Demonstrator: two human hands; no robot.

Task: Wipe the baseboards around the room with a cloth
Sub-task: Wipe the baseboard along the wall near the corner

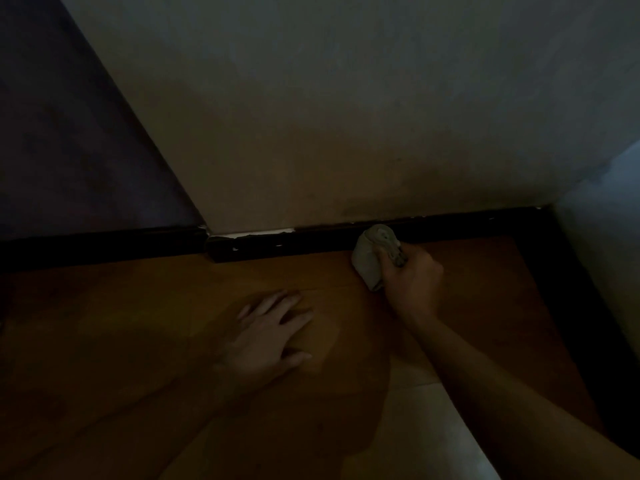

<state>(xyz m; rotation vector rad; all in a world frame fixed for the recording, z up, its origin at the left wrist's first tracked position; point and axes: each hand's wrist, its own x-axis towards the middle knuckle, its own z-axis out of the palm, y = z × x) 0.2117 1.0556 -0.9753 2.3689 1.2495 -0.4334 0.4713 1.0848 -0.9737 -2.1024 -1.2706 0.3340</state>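
The right forearm leads to the right hand, fingers grasping a cloth against the baseboard ahead, seemingly mid-run with more to wipe; the left hand rests flat, fingers released.

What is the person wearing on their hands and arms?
Nothing that shows. The left hand and the right hand are bare, no gloves. The right forearm is bare too, with no sleeve in view. I see no watch or ring, but the room is dim, so small things could hide.
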